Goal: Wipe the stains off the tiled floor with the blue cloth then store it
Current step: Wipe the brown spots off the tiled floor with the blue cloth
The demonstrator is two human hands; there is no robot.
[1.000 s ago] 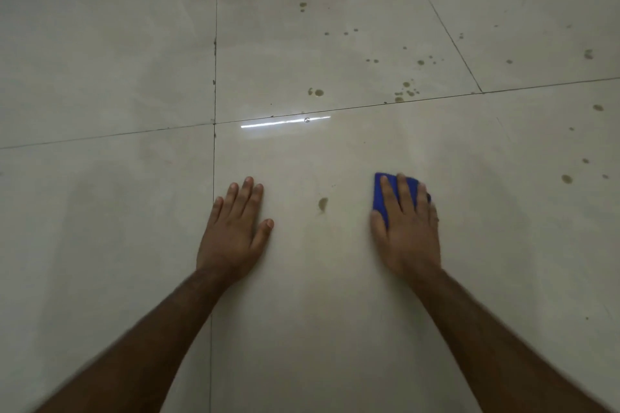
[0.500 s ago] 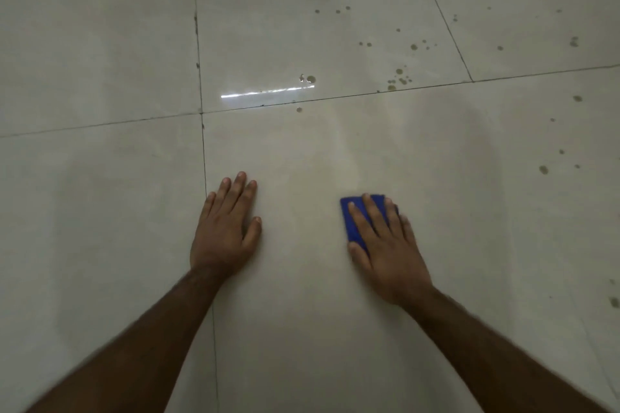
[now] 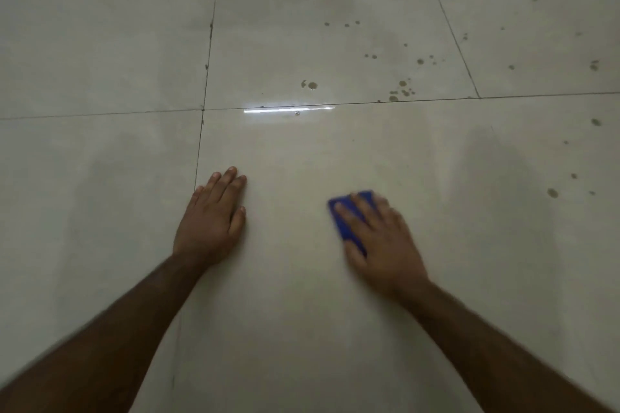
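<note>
The tiled floor [image 3: 100, 43] fills the view, pale glossy tiles split by dark grout lines, and by the look of it the wiping is only partly done; the near tile around both hands shows no marks that can be made out, while brown stains [image 3: 402, 85] dot the far tile beyond the grout line and more lie scattered on the tiles to the right, well apart from the cloth, so most of the cleaning seems left and storing has not begun; no place to store the cloth shows here; the left hand [image 3: 209, 221] rests flat on the floor just right of a grout line, fingers straight and together, holding nothing, seemingly as a prop; the right hand [image 3: 382, 245] lies blurred on the blue cloth [image 3: 345, 221], its fingers spread flat and pressing the cloth to the near tile, its grip not curled round anything; the cloth peeks out at the fingertips and thumb side; no brand, label or writing can be read anywhere
</note>
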